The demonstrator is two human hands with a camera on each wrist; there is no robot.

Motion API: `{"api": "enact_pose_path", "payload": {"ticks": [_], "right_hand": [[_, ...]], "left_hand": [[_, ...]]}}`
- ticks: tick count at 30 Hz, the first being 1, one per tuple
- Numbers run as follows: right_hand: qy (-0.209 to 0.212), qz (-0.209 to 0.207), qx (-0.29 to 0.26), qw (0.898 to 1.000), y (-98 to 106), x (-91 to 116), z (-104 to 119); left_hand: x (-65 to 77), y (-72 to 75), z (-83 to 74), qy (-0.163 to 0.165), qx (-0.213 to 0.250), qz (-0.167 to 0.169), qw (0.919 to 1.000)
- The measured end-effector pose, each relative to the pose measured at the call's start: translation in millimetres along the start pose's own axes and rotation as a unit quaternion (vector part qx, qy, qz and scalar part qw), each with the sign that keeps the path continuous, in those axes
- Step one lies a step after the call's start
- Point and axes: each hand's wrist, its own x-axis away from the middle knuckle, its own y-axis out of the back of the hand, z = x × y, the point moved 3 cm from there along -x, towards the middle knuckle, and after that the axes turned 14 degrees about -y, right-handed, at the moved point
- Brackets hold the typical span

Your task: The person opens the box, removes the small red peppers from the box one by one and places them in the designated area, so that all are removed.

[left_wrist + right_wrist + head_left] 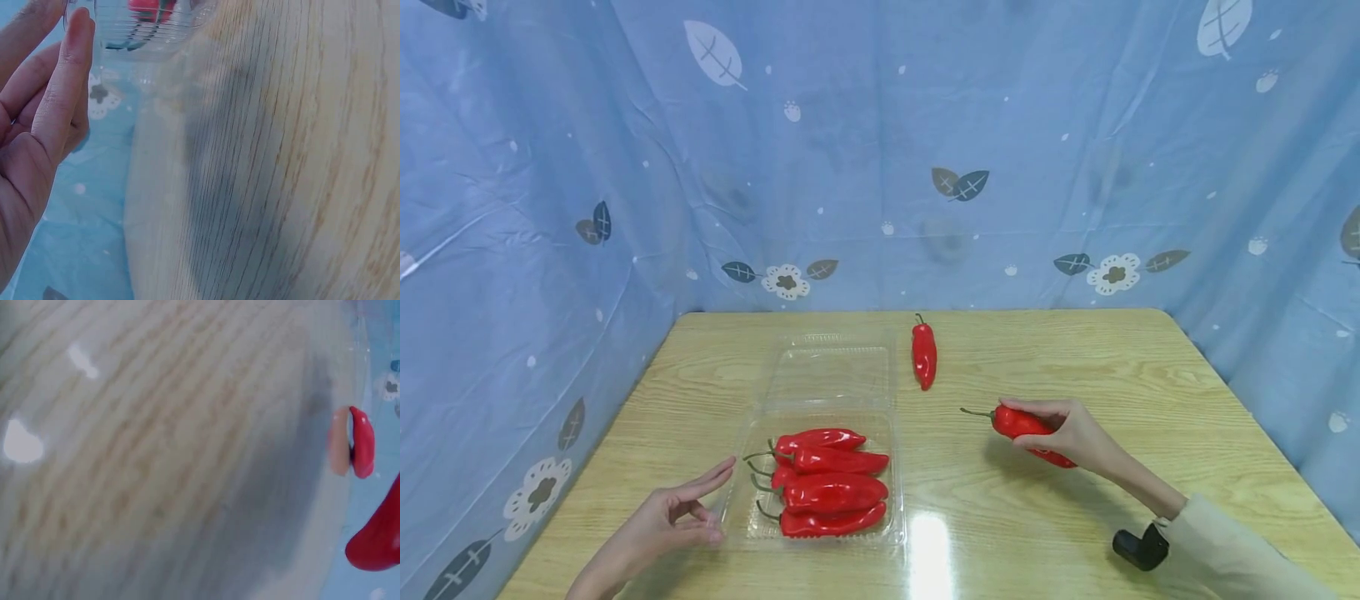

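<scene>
My right hand (1060, 433) grips a red chili pepper (1013, 422) over the right half of the table, its green stem pointing left. In the right wrist view the tip of that red pepper (376, 542) shows at the right edge. My left hand (673, 521) is at the left side of a clear plastic clamshell box (891, 433), fingers extended, fingertips right at its rim. Several red peppers (835, 493) lie piled in the box's base, stems to the left. In the left wrist view, my left hand (47, 112) has a fingertip against the box's edge (134, 47).
Another red pepper (924, 357) lies on the wooden table (1000, 533), right of the box's opened lid (831, 375). A black strap-like device (1141, 547) sits by the right sleeve. A blue patterned curtain (880, 150) encloses the table's back and sides.
</scene>
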Motion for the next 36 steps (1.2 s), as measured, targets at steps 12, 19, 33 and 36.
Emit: {"api": "enact_pose_path", "payload": {"ticks": [12, 19, 33, 36], "right_hand": [[-0.087, -0.201, -0.030, 0.975, -3, -30, -1], [-0.166, -0.326, -0.102, 0.925, -3, -68, -3], [-0.208, -0.378, -0.221, 0.875, -18, -138, -6], [-0.208, -0.371, -0.233, 0.875, -24, -147, -6]], "left_hand": [[1.2, 0.4, -3.6, -0.023, -0.024, -0.009, 0.9994], [1.0, 0.1, -0.8, -0.016, -0.017, -0.007, 0.9997], [0.4, 0.0, 2.2, -0.023, -0.006, 0.023, 0.9995], [1.0, 1.3, 2.5, -0.026, 0.011, 0.028, 0.9992]]}}
